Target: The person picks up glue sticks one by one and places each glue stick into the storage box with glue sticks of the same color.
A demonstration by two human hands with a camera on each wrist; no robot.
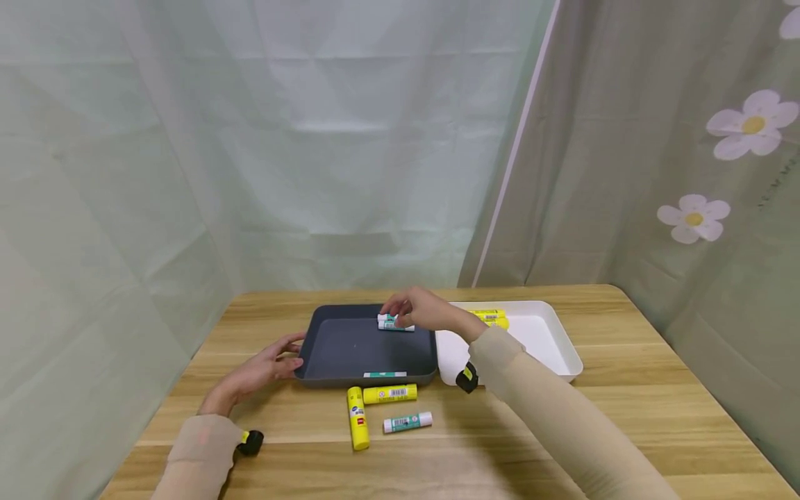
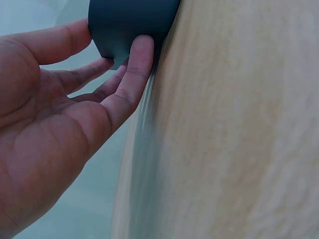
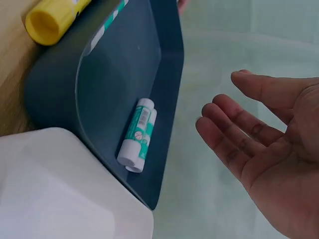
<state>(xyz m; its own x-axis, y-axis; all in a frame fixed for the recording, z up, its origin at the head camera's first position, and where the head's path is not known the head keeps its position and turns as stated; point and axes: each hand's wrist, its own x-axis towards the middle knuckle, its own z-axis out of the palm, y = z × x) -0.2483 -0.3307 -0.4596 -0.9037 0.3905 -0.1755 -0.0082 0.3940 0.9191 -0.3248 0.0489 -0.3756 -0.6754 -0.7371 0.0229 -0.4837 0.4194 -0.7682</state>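
At the dark tray [image 1: 356,351], far right inside | I have my right grip [image 1: 421,310] loosely spread above two white-and-green glue sticks [image 3: 135,133] | my left grip [image 1: 267,364], fingers extended, touches its left side

The sleeves [image 1: 562,417] are beige — wrist cameras [image 1: 467,378] black.

A round crossed-out sign [image 3: 138,135] and a barcode [image 3: 144,118] mark a white-and-green tube [image 3: 133,130] at the center of the right wrist view. In the head view, barcodes also show on a crosswise yellow tube [image 1: 389,394] and a loose white-and-green tube [image 1: 407,422], both at lower center, while the red-and-blue label [image 1: 359,419] on a lengthwise yellow tube [image 1: 358,434] and dark lettering [image 1: 779,182] on the curtain [image 1: 631,125] at far right are illegible.
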